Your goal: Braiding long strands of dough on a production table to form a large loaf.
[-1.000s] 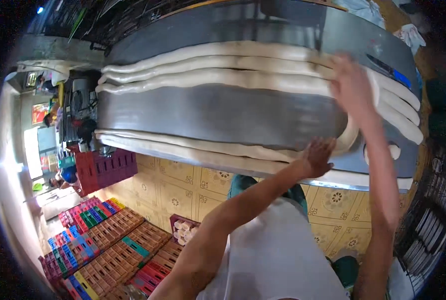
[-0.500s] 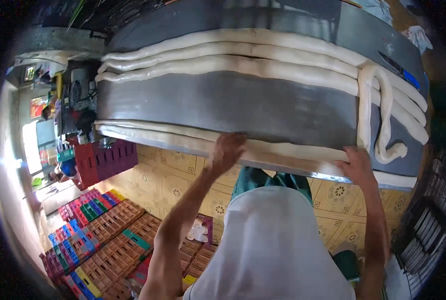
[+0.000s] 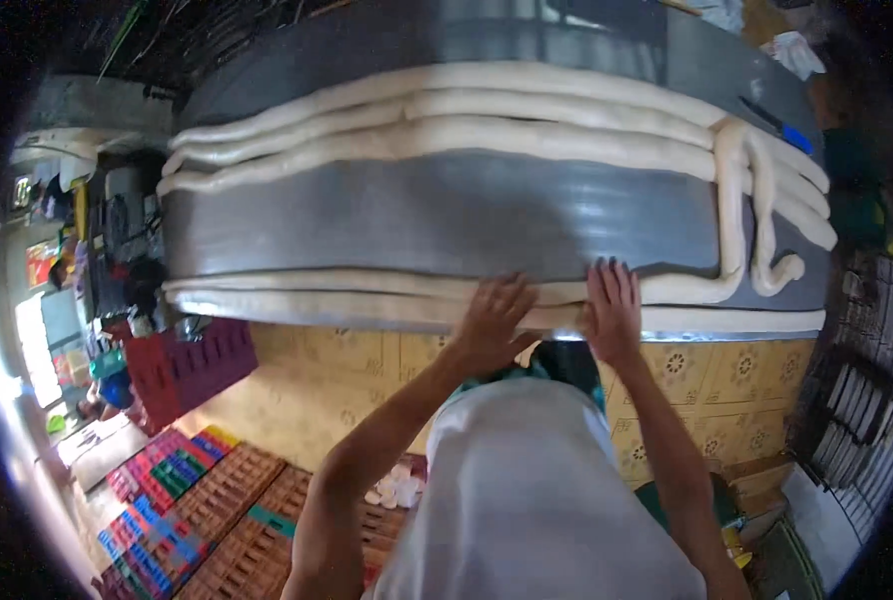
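Note:
Long pale dough ropes run along the grey worktop. Two near ropes point(image 3: 367, 283) lie close together by the front edge, and my left hand point(image 3: 495, 320) rests flat over them with its fingers spread. Just to its right, my right hand point(image 3: 614, 308) lies palm down on the same dough, fingers stretched out. At the right, one near rope bends away from me into a loop point(image 3: 732, 215) with a curled end. Several thicker ropes point(image 3: 557, 140) lie side by side farther back. What is under my palms is hidden.
A knife with a blue handle point(image 3: 796, 138) lies at the worktop's point(image 3: 447, 215) far right. Stacked crates point(image 3: 217, 510) stand on the floor at lower left, beyond a dark red crate point(image 3: 192, 370). A metal rack point(image 3: 852, 440) is at the right, and patterned floor tiles point(image 3: 317, 370) show below the worktop.
My right hand has moved left along the near ropes, close to my left hand. My left hand has shifted slightly right, its fingers now more spread. The view has shifted a little.

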Available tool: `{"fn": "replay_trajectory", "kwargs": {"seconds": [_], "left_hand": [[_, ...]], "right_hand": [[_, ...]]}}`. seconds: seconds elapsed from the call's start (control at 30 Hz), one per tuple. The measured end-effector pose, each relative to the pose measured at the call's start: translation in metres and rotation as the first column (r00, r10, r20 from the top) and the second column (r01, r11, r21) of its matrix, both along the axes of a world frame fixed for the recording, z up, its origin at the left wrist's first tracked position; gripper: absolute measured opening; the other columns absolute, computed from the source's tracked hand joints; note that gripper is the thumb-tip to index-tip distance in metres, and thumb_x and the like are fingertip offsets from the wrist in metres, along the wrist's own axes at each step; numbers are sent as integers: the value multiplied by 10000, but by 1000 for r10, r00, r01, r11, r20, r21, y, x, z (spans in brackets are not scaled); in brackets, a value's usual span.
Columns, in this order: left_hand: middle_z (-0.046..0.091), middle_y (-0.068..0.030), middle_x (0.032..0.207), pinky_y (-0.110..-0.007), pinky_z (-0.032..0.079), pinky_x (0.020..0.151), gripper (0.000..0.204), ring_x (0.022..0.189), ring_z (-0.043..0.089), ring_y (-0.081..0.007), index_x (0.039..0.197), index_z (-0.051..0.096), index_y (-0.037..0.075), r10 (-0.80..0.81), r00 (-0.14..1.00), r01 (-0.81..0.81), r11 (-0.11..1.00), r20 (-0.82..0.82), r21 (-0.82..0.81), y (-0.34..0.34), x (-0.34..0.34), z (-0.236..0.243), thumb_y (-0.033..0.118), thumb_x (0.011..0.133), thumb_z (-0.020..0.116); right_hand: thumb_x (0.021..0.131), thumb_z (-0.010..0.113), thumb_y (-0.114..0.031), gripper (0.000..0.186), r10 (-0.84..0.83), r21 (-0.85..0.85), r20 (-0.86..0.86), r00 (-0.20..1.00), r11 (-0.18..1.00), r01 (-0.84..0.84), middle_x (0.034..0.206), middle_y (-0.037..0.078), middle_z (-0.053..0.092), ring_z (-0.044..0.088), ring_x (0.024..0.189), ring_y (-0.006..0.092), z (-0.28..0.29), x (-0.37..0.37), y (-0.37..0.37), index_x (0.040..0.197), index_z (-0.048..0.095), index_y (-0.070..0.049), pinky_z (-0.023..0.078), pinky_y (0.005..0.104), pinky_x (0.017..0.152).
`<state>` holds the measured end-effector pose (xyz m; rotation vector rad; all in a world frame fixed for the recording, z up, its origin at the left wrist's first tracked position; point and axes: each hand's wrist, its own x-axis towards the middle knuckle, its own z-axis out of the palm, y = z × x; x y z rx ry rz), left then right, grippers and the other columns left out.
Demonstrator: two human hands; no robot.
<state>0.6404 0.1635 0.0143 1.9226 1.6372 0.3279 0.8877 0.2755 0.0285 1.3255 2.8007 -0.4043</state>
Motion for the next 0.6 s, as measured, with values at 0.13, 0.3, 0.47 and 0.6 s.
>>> {"fn": "replay_trajectory", "kwargs": {"seconds": [0.13, 0.3, 0.47, 0.6], "left_hand": [[281, -184, 1779, -770, 135, 1272, 744, 1641, 193, -502, 1720, 334, 176, 64, 932, -66, 998, -358, 8, 9, -31, 0, 485, 1087, 573], [248, -161, 1800, -763, 128, 1282, 739, 1640, 208, -487, 1723, 343, 218, 240, 847, -235, 969, -475, 70, 19, -49, -1, 521, 1081, 549], [254, -159, 1804, -763, 115, 1284, 773, 1642, 216, -485, 1722, 360, 238, 92, 953, -108, 993, -289, -38, -10, -34, 11, 567, 1055, 572], [278, -156, 1794, -762, 110, 1284, 790, 1638, 211, -504, 1702, 398, 252, 291, 862, -230, 954, -414, 193, 3, -36, 13, 557, 1014, 636]], "right_hand": [[1009, 674, -444, 786, 124, -162, -161, 979, 975, -151, 1712, 203, 399, 305, 1615, 441, 8, -58, -26, 1675, 413, -117, 178, 784, 1243], [1090, 542, -457, 731, -134, 106, -41, 990, 985, 138, 1740, 204, 364, 329, 1599, 439, -6, -111, 2, 1701, 347, -105, 195, 738, 1260], [1095, 531, -503, 781, 81, -20, 34, 996, 997, -81, 1709, 287, 348, 319, 1594, 474, 13, -82, -27, 1691, 341, -35, 202, 718, 1272], [1082, 541, -454, 782, 8, 122, 61, 998, 992, -15, 1738, 276, 310, 318, 1575, 532, -1, -95, -18, 1713, 293, -65, 205, 765, 1233]]}}
